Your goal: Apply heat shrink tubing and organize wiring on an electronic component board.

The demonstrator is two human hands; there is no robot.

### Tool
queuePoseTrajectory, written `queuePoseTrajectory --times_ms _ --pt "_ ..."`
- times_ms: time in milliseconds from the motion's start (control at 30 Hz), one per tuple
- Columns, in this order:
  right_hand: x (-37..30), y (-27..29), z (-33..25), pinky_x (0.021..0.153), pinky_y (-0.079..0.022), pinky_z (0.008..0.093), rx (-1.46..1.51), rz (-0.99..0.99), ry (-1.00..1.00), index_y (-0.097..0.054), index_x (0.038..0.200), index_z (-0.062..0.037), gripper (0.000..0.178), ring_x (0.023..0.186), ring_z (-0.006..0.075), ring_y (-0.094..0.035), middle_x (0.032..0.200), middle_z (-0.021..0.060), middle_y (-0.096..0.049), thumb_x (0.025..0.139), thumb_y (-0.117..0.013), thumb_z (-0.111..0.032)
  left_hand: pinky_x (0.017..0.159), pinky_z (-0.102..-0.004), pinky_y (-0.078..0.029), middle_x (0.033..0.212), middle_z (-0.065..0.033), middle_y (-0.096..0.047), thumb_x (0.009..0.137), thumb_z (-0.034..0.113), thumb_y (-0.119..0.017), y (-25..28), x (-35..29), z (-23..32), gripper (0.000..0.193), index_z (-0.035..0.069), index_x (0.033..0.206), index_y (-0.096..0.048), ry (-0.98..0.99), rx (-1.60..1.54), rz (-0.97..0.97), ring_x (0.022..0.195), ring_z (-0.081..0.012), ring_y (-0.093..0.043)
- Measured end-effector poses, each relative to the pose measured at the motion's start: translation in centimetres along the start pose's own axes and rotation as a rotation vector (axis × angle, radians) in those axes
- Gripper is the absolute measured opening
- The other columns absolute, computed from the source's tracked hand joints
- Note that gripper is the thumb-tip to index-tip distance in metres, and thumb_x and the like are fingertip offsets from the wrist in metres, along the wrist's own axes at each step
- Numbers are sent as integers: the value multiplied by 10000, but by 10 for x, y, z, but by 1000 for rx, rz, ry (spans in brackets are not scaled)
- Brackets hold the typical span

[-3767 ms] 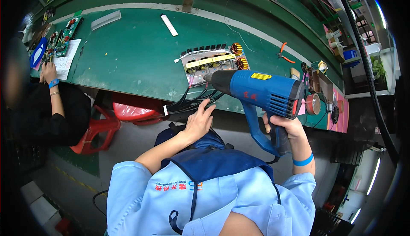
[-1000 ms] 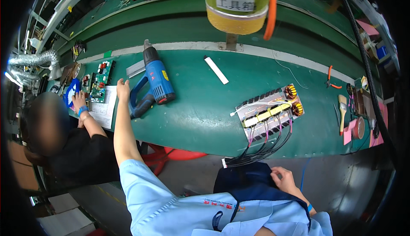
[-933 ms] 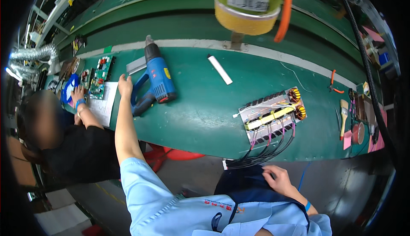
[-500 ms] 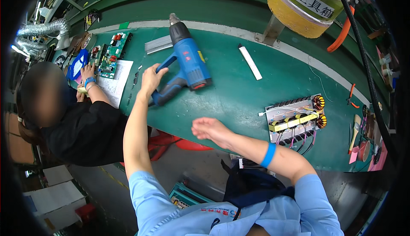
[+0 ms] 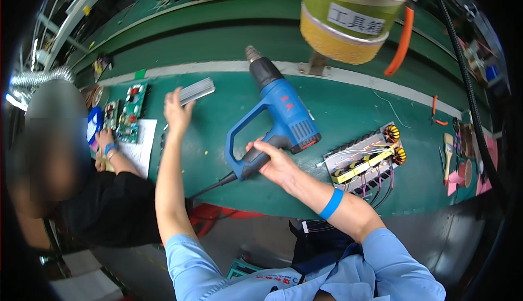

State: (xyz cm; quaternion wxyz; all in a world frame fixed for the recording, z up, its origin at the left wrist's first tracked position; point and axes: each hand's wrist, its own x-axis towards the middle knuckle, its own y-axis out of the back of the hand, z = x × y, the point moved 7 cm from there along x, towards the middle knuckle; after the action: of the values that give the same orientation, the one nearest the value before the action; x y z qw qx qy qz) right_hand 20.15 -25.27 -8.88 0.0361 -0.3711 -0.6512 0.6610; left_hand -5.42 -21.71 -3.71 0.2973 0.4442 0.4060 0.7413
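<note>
My right hand [image 5: 277,163] is wrapped round the handle of a blue heat gun [image 5: 289,105]. Its metal nozzle points away from me and to the left, and a black cord runs from the handle's base. Farther left, my left hand [image 5: 177,117] has its thumb and fingers at the near end of a silver finned heat sink [image 5: 198,90], closed on that end. The fingers partly cover it. To the right of the heat gun lies a circuit assembly [image 5: 362,162] with yellow-wrapped parts, copper coils and loose wires.
At left a co-worker in a dark sleeve [image 5: 125,192] sits beside green circuit boards [image 5: 133,113] and a paper sheet [image 5: 143,151]. A yellow-green bucket [image 5: 343,34] hangs over the bench's back edge. Orange-handled pliers [image 5: 436,113] and a brush [image 5: 448,156] lie at right.
My left hand has left the heat gun and reached forward to the heat sink. My right hand, previously free, now holds the gun's handle. The view has shifted.
</note>
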Motion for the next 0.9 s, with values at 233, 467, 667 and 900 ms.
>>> queuePoseTrajectory --times_ms 233,467,667,900 --pt "-25 12 -26 756 -409 341 -9 14 46 -452 819 -93 222 841 178 -487 812 60 -502 662 -571 9 765 -362 -363 1014 -88 -473 572 144 -643 -49 46 -21 576 175 1095 -401 18 284 -483 910 -250 -473" --pt "-45 15 -29 826 -367 406 -50 33 87 -457 872 -111 277 892 215 -472 857 80 -507 649 -579 -2 679 -350 -415 905 -100 -507 538 216 -661 -62 20 100 501 132 995 -477 -184 157 -365 788 -286 -500" --pt "-24 7 -20 808 -380 362 -76 3 74 -449 866 -99 255 881 210 -477 859 86 -506 662 -565 1 771 -343 -389 1051 -158 -429 575 190 -646 -69 10 137 528 32 1033 -436 -157 -260 -258 931 -295 -450" --pt "15 7 -1 785 -381 358 -17 13 74 -440 842 -104 228 850 202 -483 839 79 -502 674 -568 -16 714 -309 -403 890 -139 -527 677 167 -560 -20 -18 98 296 5 921 -512 29 -545 -359 822 -247 -512"
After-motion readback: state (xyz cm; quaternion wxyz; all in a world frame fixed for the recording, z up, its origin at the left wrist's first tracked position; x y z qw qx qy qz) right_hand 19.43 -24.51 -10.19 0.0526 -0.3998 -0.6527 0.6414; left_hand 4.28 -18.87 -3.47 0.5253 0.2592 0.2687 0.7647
